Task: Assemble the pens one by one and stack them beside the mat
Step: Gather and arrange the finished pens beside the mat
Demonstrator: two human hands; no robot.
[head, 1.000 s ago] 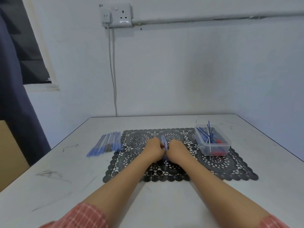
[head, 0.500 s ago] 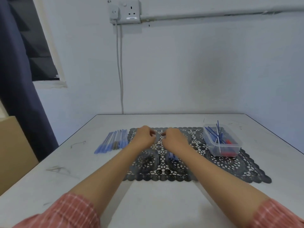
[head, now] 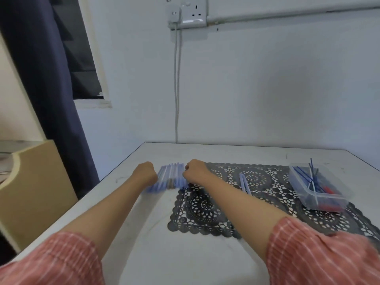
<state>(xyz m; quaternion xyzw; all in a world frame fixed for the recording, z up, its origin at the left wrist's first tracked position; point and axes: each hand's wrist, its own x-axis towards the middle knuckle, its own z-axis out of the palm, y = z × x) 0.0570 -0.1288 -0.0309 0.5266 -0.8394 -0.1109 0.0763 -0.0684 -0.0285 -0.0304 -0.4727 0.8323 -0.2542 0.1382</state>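
Several assembled blue pens [head: 170, 177] lie in a stack on the white table, just left of the black lace mat [head: 207, 208]. My left hand [head: 145, 173] is curled at the stack's left side. At the stack's right side, over the mat's far-left corner, my right hand [head: 195, 171] is curled too. Between them they hold a pen low over the stack, though blur and the stacked pens make it hard to pick out. Two loose pen barrels [head: 244, 183] lie on the mat's middle.
A clear plastic tub [head: 320, 197] with blue refills and red parts stands on the mat's right end. The table's left edge [head: 115, 177] runs close to the stack. Beyond that edge are a tan box [head: 39, 182] and a dark curtain.
Both hands moved left from over the mat's middle to the pen stack beside it, carrying the pen. The view swung left and the hands moved further apart.
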